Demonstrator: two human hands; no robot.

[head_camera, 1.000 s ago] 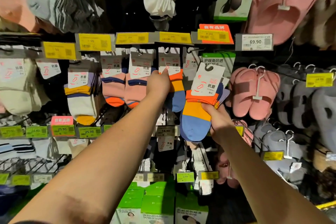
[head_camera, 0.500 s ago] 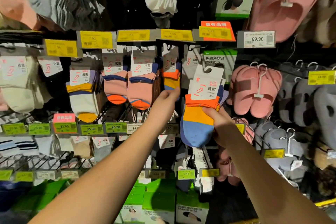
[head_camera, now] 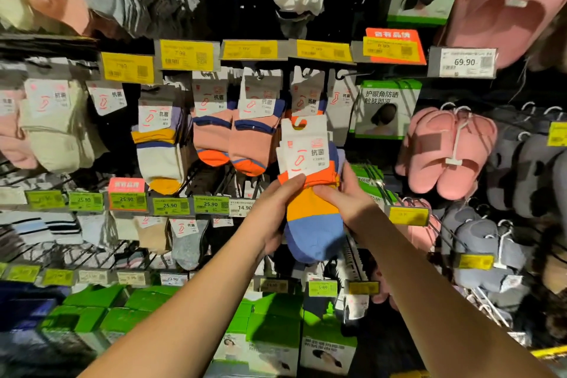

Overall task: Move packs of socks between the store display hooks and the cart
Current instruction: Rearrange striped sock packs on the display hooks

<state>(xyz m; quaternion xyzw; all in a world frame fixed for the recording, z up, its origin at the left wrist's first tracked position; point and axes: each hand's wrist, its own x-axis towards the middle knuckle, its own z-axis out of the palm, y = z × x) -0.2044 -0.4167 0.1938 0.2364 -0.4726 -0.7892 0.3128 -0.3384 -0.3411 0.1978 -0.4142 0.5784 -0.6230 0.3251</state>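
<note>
I hold an orange, yellow and blue sock pack (head_camera: 313, 221) with a white card label in front of the display, off any hook. My left hand (head_camera: 276, 212) grips its left edge, thumb on the orange band. My right hand (head_camera: 346, 202) grips its right side, fingers curled over the front. Right behind and above, one matching pack (head_camera: 306, 95) hangs on its hook. Pink and orange sock packs (head_camera: 254, 138) hang to the left. The cart is out of view.
Yellow price tags (head_camera: 187, 54) run along the hook rail. Pink slippers (head_camera: 445, 150) and grey slippers (head_camera: 521, 169) hang at the right. Green boxes (head_camera: 270, 328) fill the lowest shelf. More sock packs (head_camera: 159, 144) hang at the left.
My left hand dropped from the hanging packs and took hold of the pack in my right hand. The pack moved left and down, now gripped by both hands.
</note>
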